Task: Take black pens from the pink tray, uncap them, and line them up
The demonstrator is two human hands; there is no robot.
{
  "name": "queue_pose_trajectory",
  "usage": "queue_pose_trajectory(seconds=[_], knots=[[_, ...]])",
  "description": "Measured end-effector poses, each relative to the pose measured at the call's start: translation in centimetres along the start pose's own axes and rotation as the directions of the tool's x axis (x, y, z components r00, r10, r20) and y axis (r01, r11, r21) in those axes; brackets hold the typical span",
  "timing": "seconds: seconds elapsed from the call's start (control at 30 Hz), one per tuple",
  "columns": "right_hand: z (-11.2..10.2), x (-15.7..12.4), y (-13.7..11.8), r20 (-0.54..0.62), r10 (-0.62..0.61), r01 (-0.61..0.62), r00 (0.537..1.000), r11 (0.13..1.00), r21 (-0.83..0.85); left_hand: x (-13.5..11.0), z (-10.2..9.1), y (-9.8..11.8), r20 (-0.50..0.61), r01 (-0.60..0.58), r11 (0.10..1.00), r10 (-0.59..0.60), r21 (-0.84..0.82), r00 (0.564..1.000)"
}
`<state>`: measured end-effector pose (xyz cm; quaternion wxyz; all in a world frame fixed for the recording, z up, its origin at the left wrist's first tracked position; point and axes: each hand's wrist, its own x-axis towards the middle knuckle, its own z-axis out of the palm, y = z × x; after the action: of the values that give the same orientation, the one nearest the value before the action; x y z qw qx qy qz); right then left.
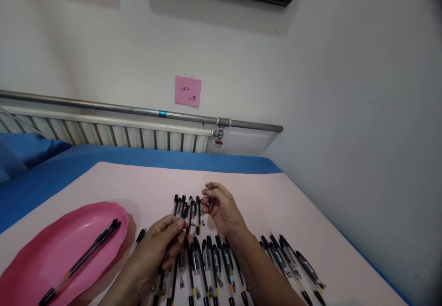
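My left hand [159, 244] is closed around a black pen [189, 214] whose far end points up and away toward the pen caps. My right hand [221, 207] is held just beyond it, its fingers pinched on a small dark part [211, 203] that looks like a pen tip. Under both hands lies a row of several black and clear pen barrels [207, 264] on the pink table cover [145, 184]. Several black pen caps [183, 204] sit just past my left fingertips.
A pink oval tray [31, 260] at the left holds two or three assembled pens [86, 257]. More pens [293, 262] lie to the right. A blue cloth [69, 163], a radiator [103, 133] and a white wall with a pink note [187, 91] stand behind.
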<state>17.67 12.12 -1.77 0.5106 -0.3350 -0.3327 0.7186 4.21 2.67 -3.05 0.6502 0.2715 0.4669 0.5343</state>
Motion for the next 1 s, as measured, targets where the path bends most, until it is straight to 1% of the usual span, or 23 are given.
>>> queue_pose_trajectory(seconds=[0.07, 0.13, 0.23, 0.33, 0.4, 0.5, 0.57, 0.63, 0.7, 0.8, 0.9, 1.0], knots=[[0.6, -0.4, 1.1, 0.053, 0.105, -0.103, 0.993, 0.994, -0.04, 0.3, -0.1, -0.2, -0.032, -0.042, 0.998, 0.041, -0.037, 0.999], [1.2, -1.0, 2.2, 0.091, 0.166, -0.157, 0.982, 0.983, -0.1, 0.6, -0.1, -0.3, -0.068, -0.09, 0.988, 0.082, -0.122, 0.994], [2.1, -1.8, 3.2, 0.147, 0.178, -0.144, 0.973, 0.965, -0.22, 0.7, 0.1, -0.1, -0.125, -0.16, 0.955, 0.132, -0.251, 0.983], [2.7, -2.5, 3.5, 0.197, 0.175, -0.09, 0.965, 0.921, -0.38, 0.7, 0.5, 0.1, -0.178, -0.221, 0.932, 0.175, -0.287, 0.968], [2.9, -2.9, 3.5, 0.225, 0.191, -0.079, 0.955, 0.901, -0.426, 0.6, 0.6, 0.2, -0.191, -0.24, 0.923, 0.189, -0.3, 0.963], [3.1, -3.2, 3.2, 0.288, 0.264, -0.13, 0.92, 0.902, -0.411, 0.6, 0.4, 0.5, -0.183, -0.21, 0.926, 0.158, -0.315, 0.97], [3.1, -3.3, 3.1, 0.348, 0.321, -0.168, 0.881, 0.899, -0.404, 0.6, -0.2, 1.0, -0.203, -0.185, 0.924, 0.121, -0.335, 0.972], [3.0, -3.3, 3.1, 0.398, 0.368, -0.2, 0.84, 0.893, -0.402, 0.6, -1.1, 1.8, -0.227, -0.204, 0.907, 0.125, -0.369, 0.966], [2.9, -3.4, 3.1, 0.425, 0.411, -0.24, 0.806, 0.884, -0.4, 0.5, -2.0, 2.5, -0.218, -0.244, 0.888, 0.169, -0.39, 0.961], [2.7, -3.4, 3.4, 0.456, 0.456, -0.295, 0.765, 0.876, -0.381, 0.2, -2.9, 3.0, -0.143, -0.245, 0.89, 0.205, -0.384, 0.968], [2.5, -3.4, 3.7, 0.476, 0.468, -0.324, 0.745, 0.877, -0.355, 0.0, -3.0, 2.9, -0.071, -0.221, 0.897, 0.21, -0.382, 0.975], [2.4, -3.4, 3.8, 0.495, 0.474, -0.335, 0.729, 0.877, -0.346, 0.0, -3.0, 2.7, -0.058, -0.204, 0.899, 0.197, -0.387, 0.979]])
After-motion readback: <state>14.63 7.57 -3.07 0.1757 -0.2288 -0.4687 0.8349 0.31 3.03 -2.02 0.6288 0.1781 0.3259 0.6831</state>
